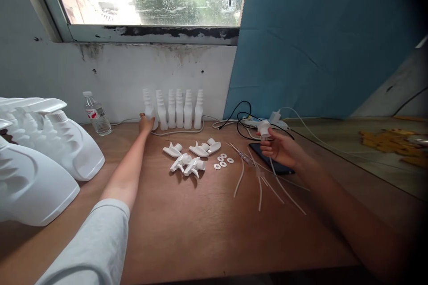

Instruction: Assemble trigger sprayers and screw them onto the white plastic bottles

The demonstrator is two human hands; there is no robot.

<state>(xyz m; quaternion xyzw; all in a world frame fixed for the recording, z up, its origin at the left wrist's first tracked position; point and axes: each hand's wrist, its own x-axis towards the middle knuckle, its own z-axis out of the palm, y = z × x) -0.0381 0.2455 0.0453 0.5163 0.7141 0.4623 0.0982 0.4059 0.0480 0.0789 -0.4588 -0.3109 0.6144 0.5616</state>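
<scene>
My left hand [146, 124] reaches to the back of the table. Its fingers are closed round the lower part of the leftmost white bottle [146, 98], which stands at the end of a row of several slim white bottles [179, 109]. In my right hand [281, 147] is a white sprayer collar [264, 128], held upright above the table; a thin dip tube [274, 167] runs down below it, though the join is hidden by my fingers. Between the hands lie several white trigger sprayer heads [194, 167] and several small white washers [223, 164].
Loose thin tubes [260, 193] lie near a dark phone or tablet [287, 170]. Black and white cables and a power strip [282, 124] sit behind. Large white jugs [36, 187] crowd the left side, beside a clear water bottle [97, 116]. A wall and window close off the back.
</scene>
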